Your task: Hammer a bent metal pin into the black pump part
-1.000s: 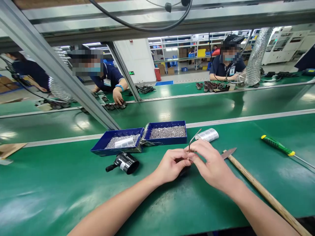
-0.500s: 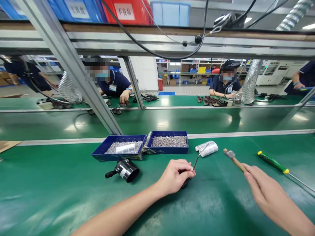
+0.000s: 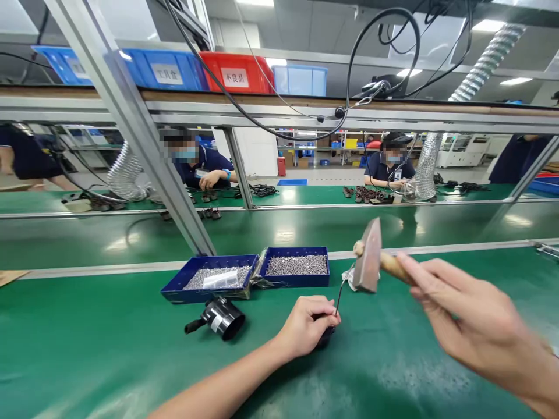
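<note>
My right hand is closed round the wooden handle of a hammer, raised over the bench with its metal head tilted up. Low on the bench, my left hand is wrapped round a black part that its fingers mostly hide. A thin bent metal rod sticks up beside the left thumb; whether it is fixed in the black part I cannot tell. Behind the hammer head, a white plastic piece is partly covered. To the left of my left hand lies a black cylindrical housing with a side stem.
Two blue trays hold small metal parts: the left tray has a white piece on top, the right tray holds screws. A slanted metal post rises behind them. Co-workers sit at the far bench. Cables hang overhead.
My right hand has lifted the hammer up and left, nearer the bent rod, and turned its head. My left hand keeps its grip. The view has tilted up; the green screwdriver no longer shows.
</note>
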`<state>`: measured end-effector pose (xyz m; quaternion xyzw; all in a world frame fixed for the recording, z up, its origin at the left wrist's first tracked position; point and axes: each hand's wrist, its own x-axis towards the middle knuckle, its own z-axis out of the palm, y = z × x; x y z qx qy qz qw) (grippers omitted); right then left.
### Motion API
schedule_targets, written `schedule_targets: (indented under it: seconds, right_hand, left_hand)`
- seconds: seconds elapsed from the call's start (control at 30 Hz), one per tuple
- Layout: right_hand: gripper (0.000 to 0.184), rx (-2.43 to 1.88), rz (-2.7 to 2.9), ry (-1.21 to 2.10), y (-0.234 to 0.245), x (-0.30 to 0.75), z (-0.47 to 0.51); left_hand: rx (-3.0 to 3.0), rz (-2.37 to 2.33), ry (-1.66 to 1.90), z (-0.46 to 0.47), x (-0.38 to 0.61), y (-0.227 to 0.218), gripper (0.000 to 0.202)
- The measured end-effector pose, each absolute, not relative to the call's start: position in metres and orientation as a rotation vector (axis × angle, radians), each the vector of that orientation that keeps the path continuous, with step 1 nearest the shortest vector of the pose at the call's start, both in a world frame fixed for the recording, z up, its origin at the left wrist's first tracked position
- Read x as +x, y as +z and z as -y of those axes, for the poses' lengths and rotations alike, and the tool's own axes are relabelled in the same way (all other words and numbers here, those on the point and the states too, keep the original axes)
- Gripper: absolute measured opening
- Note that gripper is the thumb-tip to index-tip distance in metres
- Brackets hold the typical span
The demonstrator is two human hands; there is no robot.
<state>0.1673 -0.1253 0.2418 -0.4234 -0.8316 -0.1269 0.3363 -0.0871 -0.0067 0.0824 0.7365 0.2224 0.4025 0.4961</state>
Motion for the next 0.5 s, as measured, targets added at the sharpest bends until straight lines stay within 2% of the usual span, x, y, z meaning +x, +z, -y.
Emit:
schedule_targets:
  seconds: [0.1,0.3,0.5]
  right_hand:
    - [0.052,-1.045,2.099,-0.24,0.252,0.166,0.123]
    - [0.047,-1.194,2.448,-0.283,0.254,0.168,0.117]
    - [0.045,-0.997,2.147,-0.195,0.27,0.173,0.107]
  left_hand:
    - [1.805,-0.508,0.968,0.007,-0.088,0.082,0.026]
    - [1.829,-0.518,0.969,0.008,-0.089,0.087,0.025]
    - [1.856,-0.473,0.971,0.009,-0.091,0.083,0.028]
